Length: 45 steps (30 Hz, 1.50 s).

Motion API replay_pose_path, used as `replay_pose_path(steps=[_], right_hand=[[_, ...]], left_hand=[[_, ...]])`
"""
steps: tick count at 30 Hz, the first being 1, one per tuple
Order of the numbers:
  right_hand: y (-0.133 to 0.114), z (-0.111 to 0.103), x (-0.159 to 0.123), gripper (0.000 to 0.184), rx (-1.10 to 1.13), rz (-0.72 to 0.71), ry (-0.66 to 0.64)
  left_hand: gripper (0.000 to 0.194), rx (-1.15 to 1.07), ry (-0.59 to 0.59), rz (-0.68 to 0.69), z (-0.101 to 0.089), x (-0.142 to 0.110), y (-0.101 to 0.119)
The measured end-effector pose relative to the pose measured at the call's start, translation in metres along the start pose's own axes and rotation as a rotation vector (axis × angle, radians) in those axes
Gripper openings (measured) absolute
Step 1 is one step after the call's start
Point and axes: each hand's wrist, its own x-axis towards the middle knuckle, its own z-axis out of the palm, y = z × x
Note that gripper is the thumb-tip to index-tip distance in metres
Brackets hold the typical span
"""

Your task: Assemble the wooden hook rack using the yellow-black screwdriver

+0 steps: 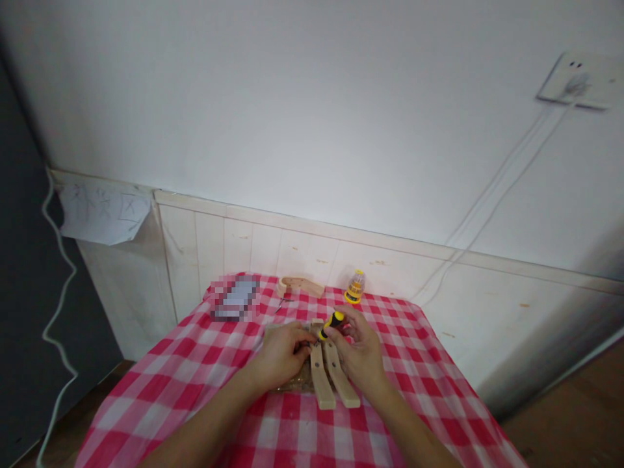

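Gripped in my right hand (359, 348) is a yellow and black screwdriver (335, 320), tilted with its lower end down toward a wooden piece. My left hand (285, 354) is closed close to that lower end, its fingertips at the top of the wood; whatever they pinch is too small to make out. Two curved, pale wooden pieces (322, 383) with dark screw holes lie side by side between my hands. Under them and my left hand is a clear plastic bag (297, 380), partly covered, its contents unclear.
A red and white checked cloth (219, 383) covers the table. Along its back stand a curved wooden piece (305, 285), a yellow-capped screwdriver bit case (355, 287) and a blurred phone-like object (236, 299). The white wall (312, 143) rises directly behind; cables hang at both sides.
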Motion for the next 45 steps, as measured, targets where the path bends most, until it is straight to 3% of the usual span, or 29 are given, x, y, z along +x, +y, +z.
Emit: replay_pose_path(steps=[9,17,24,37,45], right_hand=[[0.003,0.002,-0.001,0.029,0.02,0.003,0.053],[-0.004,-0.005,-0.003,0.028,-0.009,-0.094,0.108],[-0.009,-0.004,-0.009,0.028,-0.007,-0.164,0.046],[-0.005,-0.006,-0.01,0.031,-0.06,-0.128,-0.005],[-0.016,-0.012,-0.008,0.034,0.015,-0.095,-0.146]], left_hand=[[0.026,0.019,-0.015,-0.024,0.0,0.0,0.001],[0.034,0.02,-0.001,-0.021,0.0,0.0,0.0],[0.032,0.011,-0.003,-0.025,-0.001,0.0,0.001],[0.031,0.037,-0.016,-0.041,-0.005,0.0,0.006],[0.032,0.038,-0.015,-0.04,-0.005,0.0,0.006]])
